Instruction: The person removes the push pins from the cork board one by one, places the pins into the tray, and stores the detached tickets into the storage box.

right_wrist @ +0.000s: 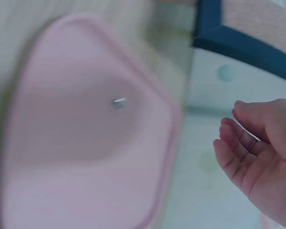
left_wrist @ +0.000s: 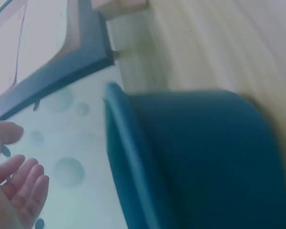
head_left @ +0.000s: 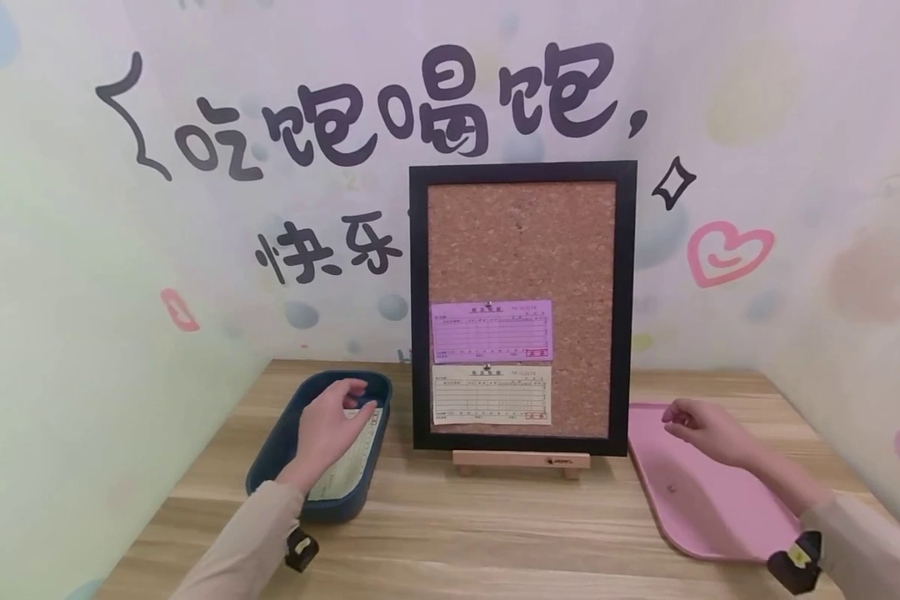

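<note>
While in bin [head_left: 337, 510], slip [head_left: 343, 471] lengthwise forward.

bin [head_left: 333, 510] at left, board [head_left: 521, 242] in the middle, tray [head_left: 708, 508] at right

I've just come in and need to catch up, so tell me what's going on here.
A person is reaching out with both hands. The left hand is over a dark blue bin with paper inside; the right hand is over a pink tray holding a small shiny piece. Neither appears to hold anything. Between them, a cork board bears a purple slip above a cream one.
</note>
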A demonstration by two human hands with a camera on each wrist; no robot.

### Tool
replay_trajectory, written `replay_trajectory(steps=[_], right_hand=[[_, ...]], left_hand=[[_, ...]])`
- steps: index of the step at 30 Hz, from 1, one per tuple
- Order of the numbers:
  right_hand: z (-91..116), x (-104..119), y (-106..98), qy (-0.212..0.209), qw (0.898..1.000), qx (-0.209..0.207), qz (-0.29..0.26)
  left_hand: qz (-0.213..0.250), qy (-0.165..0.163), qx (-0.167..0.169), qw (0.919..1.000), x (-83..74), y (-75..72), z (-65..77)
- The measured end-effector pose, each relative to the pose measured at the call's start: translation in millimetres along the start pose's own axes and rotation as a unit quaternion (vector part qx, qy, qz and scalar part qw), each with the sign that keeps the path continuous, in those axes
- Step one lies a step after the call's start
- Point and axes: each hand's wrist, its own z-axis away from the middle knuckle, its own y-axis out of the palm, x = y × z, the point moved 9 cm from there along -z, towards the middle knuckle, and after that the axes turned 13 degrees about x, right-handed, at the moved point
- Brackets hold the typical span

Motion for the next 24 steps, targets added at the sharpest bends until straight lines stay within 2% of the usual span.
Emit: replay_trajectory(steps=[5,14,24], right_hand=[[-13.0,20.9,-18.0,-0.006,1.000,0.001,0.013],[-39.1,57.1,-42.4,-0.026,1.000,-0.009,0.013],[-74.7,99.2,-60.2,-0.022,0.999,-0.006,0.024]], left_hand=[[0.010,0.024,-0.001,0.9997,-24.4,4.1,-20.9],[0.045,0.008,0.011,0.9989,-47.5,1.4,-56.2],[0.027,0.003,0.021,0.9994,-72.0,7.1,-74.3]])
